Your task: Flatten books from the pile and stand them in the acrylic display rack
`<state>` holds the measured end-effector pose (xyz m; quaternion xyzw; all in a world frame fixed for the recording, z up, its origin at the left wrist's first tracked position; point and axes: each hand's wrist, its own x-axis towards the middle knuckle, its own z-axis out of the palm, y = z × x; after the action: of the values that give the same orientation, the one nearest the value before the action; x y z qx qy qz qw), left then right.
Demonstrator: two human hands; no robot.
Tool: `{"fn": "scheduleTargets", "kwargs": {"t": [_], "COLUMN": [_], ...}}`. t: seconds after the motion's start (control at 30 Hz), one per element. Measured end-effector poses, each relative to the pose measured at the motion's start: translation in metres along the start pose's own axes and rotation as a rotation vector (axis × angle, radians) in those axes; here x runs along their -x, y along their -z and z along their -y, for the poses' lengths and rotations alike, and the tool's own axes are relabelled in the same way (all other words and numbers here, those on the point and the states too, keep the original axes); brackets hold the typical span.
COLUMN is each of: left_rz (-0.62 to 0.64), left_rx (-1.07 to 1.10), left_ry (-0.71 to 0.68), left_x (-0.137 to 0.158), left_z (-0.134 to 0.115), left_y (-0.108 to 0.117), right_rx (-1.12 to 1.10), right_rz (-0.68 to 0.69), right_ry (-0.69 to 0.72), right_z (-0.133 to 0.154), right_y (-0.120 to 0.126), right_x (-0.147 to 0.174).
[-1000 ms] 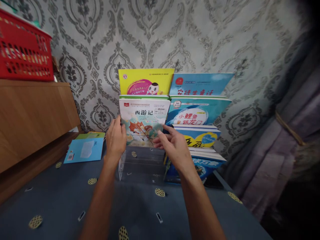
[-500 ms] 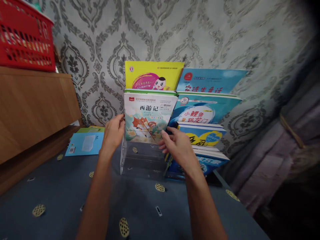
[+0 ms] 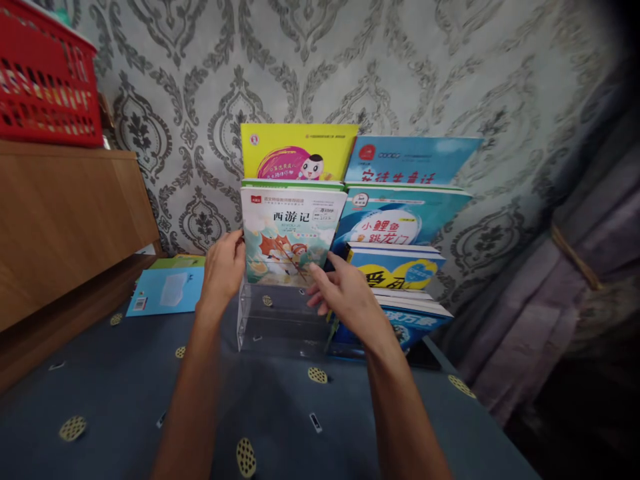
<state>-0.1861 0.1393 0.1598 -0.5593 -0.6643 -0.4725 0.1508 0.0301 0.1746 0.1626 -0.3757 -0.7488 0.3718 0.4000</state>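
A white picture-covered book (image 3: 290, 233) stands upright at the front of the left column of a clear acrylic book rack (image 3: 280, 327). My left hand (image 3: 223, 267) is closed at the book's left edge, its fingertips partly hidden there. At the lower right edge, my right hand (image 3: 345, 290) has its thumb over the cover and its index finger at the side; the other fingers curl below. Behind this book rises a yellow book (image 3: 300, 150). The right column holds a blue book (image 3: 415, 160), a teal book (image 3: 410, 217) and several more in lower tiers.
Left of the rack, a light blue book (image 3: 167, 293) lies flat over a green one on the dark patterned cloth (image 3: 280, 413). A wooden cabinet (image 3: 70, 220) carries a red basket (image 3: 47, 87) at the left. A grey curtain (image 3: 545, 300) hangs at the right, patterned wallpaper behind.
The view has shifted slightly, so the rack and books appear a little further left. Both hands keep their places at the white book's sides.
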Motion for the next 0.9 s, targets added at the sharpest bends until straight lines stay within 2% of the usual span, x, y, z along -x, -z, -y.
{"fn": "scheduleTargets", "kwargs": {"t": [0.2, 0.37, 0.6, 0.9], "left_rz": [0.007, 0.003, 0.036, 0.052], "left_rx": [-0.041, -0.102, -0.187, -0.165], "left_ry": [-0.018, -0.012, 0.003, 0.044], "left_x": [-0.001, 0.001, 0.003, 0.004], "left_z": [-0.001, -0.008, -0.017, -0.014], "left_y": [0.0, 0.001, 0.004, 0.002], "right_rx": [-0.159, -0.221, -0.229, -0.174], "right_rz": [-0.047, -0.091, -0.05, -0.047], "right_ry": [-0.021, -0.05, -0.059, -0.032], "right_z": [0.001, 0.0, -0.001, 0.0], "right_y": [-0.012, -0.012, -0.009, -0.007], "right_x": [-0.002, -0.004, -0.004, -0.002]}}
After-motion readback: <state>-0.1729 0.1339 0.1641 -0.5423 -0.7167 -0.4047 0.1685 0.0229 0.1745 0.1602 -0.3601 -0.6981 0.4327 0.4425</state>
